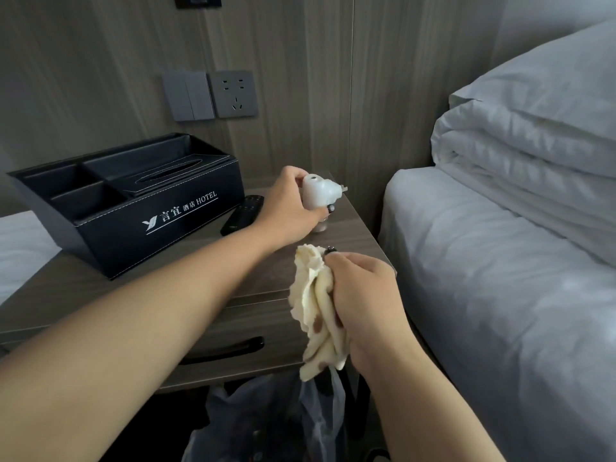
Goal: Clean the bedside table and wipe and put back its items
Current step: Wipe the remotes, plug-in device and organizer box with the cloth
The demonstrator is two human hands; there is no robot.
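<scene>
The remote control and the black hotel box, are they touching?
Apart. The head view shows bare tabletop between the remote control and the black hotel box.

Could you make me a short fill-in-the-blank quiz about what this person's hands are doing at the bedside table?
1. The left hand grips a small white plastic plug-in device above the grey wooden bedside table; the right hand holds a crumpled cream ____.
2. The slim black remote control lies beside the black leather organiser box printed with the word ____.
3. The white folded duvet rests on the ____.

Missing words: cloth; HOTEL; bed
</scene>
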